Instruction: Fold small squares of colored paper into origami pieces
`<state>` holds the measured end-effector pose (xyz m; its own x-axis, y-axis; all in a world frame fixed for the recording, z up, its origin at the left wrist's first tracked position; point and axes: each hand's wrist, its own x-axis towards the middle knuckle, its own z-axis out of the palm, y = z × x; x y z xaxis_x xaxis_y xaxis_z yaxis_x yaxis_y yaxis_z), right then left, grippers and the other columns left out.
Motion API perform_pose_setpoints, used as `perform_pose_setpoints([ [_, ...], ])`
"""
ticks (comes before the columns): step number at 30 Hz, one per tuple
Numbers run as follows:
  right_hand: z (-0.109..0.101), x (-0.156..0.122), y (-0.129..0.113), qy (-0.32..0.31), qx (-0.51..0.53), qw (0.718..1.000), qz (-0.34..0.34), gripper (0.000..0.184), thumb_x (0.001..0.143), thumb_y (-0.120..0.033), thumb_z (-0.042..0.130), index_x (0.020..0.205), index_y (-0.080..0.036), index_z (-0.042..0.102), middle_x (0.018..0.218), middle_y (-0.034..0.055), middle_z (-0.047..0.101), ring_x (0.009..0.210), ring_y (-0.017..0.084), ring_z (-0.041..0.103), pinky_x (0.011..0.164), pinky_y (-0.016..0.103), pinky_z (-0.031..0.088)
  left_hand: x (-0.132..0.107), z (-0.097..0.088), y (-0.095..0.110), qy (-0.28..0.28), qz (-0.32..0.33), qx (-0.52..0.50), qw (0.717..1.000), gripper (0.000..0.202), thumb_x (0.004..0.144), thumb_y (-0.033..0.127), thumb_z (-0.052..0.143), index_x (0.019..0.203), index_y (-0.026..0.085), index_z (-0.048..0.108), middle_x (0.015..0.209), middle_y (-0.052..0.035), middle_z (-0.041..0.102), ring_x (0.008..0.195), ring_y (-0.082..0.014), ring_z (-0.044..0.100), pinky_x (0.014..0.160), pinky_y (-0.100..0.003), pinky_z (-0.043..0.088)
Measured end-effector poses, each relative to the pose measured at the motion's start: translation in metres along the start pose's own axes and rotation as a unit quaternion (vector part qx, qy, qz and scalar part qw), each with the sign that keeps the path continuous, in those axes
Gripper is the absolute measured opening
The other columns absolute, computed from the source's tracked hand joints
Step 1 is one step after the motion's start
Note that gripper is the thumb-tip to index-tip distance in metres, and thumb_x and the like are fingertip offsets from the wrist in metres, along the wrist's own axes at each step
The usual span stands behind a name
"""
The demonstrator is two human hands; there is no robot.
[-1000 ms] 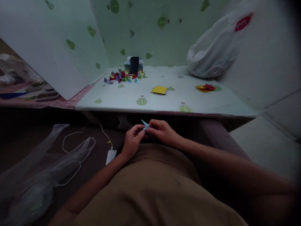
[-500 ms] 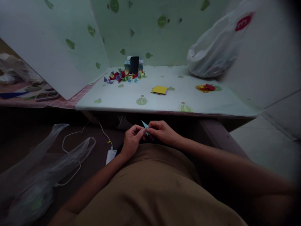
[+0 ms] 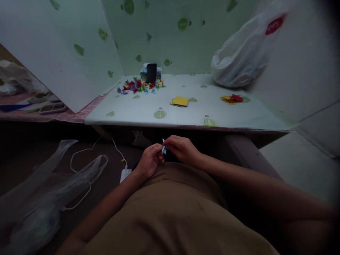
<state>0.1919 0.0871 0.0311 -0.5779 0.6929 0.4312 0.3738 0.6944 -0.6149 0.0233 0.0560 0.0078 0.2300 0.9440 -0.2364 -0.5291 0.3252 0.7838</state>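
Folded paper (image 3: 164, 149), light blue and small, sits between the person's two hands, just above the lap and in front of the table edge. The left hand (image 3: 151, 160) pinches it from the left side with thumb and fingertips, and the right hand (image 3: 184, 148) pinches it from the right (the fingers cover part of it, so its full shape is hard to make out). Below the hands is a brown shirt (image 3: 175, 205). Near the left wrist lies a white box (image 3: 124, 175) with a cable (image 3: 117, 148) plugged into it, and farther left a clear plastic bag (image 3: 39, 212).

On the table (image 3: 132, 115), beyond the hands, rests a stack of square paper (image 3: 180, 101) with a yellow sheet on top. Farther back on the left, a pile of small folded birds (image 3: 135, 85) in many colours lies in front of a dark phone (image 3: 151, 73), which leans upright against a tissue box (image 3: 143, 74). Toward the right are red and yellow paper pieces (image 3: 232, 99), with a white plastic bag (image 3: 239, 63) behind them, near the wall (image 3: 170, 39).
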Motion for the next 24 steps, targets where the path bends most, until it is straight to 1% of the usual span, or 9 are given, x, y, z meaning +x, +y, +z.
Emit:
perform_pose_setpoints([
  [2, 0.000, -0.001, -0.001, -0.002, 0.000, 1.000, -0.002, 0.016, 0.094, -0.019, 0.048, 0.095, -0.017, 0.063, 0.091, 0.0067, 0.065, 0.081, 0.016, 0.060, 0.072, 0.028, 0.045, 0.001, -0.001, 0.000, -0.002, -0.009, -0.012, 1.000, 0.018, 0.069, 0.025, 0.074, 0.070, 0.015, 0.060, 0.058, 0.0044, 0.051, 0.046, -0.0053, 0.045, 0.046, -0.019, 0.040],
  [4, 0.001, -0.001, -0.003, 0.014, 0.028, 0.999, 0.015, 0.014, 0.093, -0.019, 0.050, 0.101, -0.018, 0.062, 0.090, 0.0056, 0.065, 0.079, 0.015, 0.059, 0.071, 0.027, 0.045, 0.002, -0.002, -0.001, -0.005, -0.001, -0.023, 1.000, 0.020, 0.070, 0.026, 0.076, 0.070, 0.015, 0.060, 0.059, 0.0044, 0.051, 0.048, -0.0049, 0.044, 0.047, -0.019, 0.040],
  [7, 0.001, 0.000, -0.007, 0.023, 0.112, 0.989, 0.092, 0.012, 0.091, -0.022, 0.054, 0.102, -0.019, 0.058, 0.078, 0.0004, 0.061, 0.066, 0.012, 0.056, 0.062, 0.025, 0.044, 0.002, -0.001, -0.001, -0.007, 0.030, -0.023, 0.999, 0.023, 0.069, 0.028, 0.078, 0.073, 0.014, 0.061, 0.063, 0.0037, 0.053, 0.051, -0.0044, 0.044, 0.050, -0.018, 0.041],
  [9, 0.000, 0.002, -0.010, 0.017, 0.195, 0.969, 0.148, 0.010, 0.090, -0.028, 0.055, 0.096, -0.019, 0.056, 0.072, -0.0019, 0.059, 0.057, 0.011, 0.054, 0.055, 0.024, 0.043, 0.002, 0.000, -0.002, -0.011, 0.048, -0.009, 0.999, 0.024, 0.070, 0.030, 0.079, 0.075, 0.014, 0.062, 0.065, 0.0030, 0.054, 0.053, -0.0045, 0.046, 0.052, -0.017, 0.042],
  [12, -0.001, 0.005, -0.011, 0.027, 0.323, 0.923, 0.208, 0.017, 0.087, -0.034, 0.060, 0.089, -0.019, 0.052, 0.070, -0.0032, 0.059, 0.051, 0.010, 0.054, 0.049, 0.023, 0.043, 0.002, 0.000, -0.004, -0.013, 0.069, 0.011, 0.997, 0.025, 0.071, 0.032, 0.079, 0.076, 0.014, 0.063, 0.066, 0.0026, 0.055, 0.055, -0.0050, 0.047, 0.053, -0.017, 0.043],
  [14, -0.001, 0.006, -0.011, 0.020, 0.379, 0.894, 0.236, 0.022, 0.082, -0.036, 0.066, 0.085, -0.018, 0.053, 0.068, -0.0036, 0.060, 0.049, 0.009, 0.055, 0.048, 0.022, 0.043, 0.002, 0.000, -0.005, -0.013, 0.077, 0.022, 0.997, 0.026, 0.071, 0.033, 0.079, 0.077, 0.014, 0.063, 0.067, 0.0023, 0.055, 0.055, -0.0054, 0.047, 0.054, -0.018, 0.043],
  [18, -0.001, 0.005, -0.011, -0.033, 0.463, 0.846, 0.263, 0.029, 0.078, -0.040, 0.072, 0.080, -0.016, 0.056, 0.067, -0.0008, 0.064, 0.052, 0.009, 0.057, 0.051, 0.022, 0.046, 0.002, -0.002, -0.006, -0.035, 0.079, 0.030, 0.996, 0.026, 0.071, 0.034, 0.080, 0.079, 0.015, 0.064, 0.069, 0.0012, 0.059, 0.055, -0.0058, 0.048, 0.054, -0.019, 0.043],
  [21, 0.000, 0.004, -0.011, -0.042, 0.489, 0.831, 0.263, 0.032, 0.077, -0.041, 0.074, 0.080, -0.015, 0.057, 0.067, 0.0001, 0.065, 0.054, 0.010, 0.059, 0.052, 0.022, 0.047, 0.001, -0.002, -0.006, -0.050, 0.081, 0.024, 0.995, 0.026, 0.073, 0.035, 0.078, 0.080, 0.015, 0.064, 0.068, 0.0009, 0.060, 0.054, -0.0060, 0.049, 0.055, -0.020, 0.043],
  [24, 0.001, 0.004, -0.010, -0.037, 0.483, 0.837, 0.255, 0.031, 0.076, -0.040, 0.075, 0.082, -0.015, 0.057, 0.067, -0.0004, 0.065, 0.056, 0.010, 0.060, 0.052, 0.022, 0.047, 0.001, -0.001, -0.006, -0.051, 0.089, 0.034, 0.994, 0.025, 0.074, 0.034, 0.077, 0.080, 0.014, 0.063, 0.067, 0.0010, 0.060, 0.054, -0.0060, 0.050, 0.055, -0.019, 0.043],
])
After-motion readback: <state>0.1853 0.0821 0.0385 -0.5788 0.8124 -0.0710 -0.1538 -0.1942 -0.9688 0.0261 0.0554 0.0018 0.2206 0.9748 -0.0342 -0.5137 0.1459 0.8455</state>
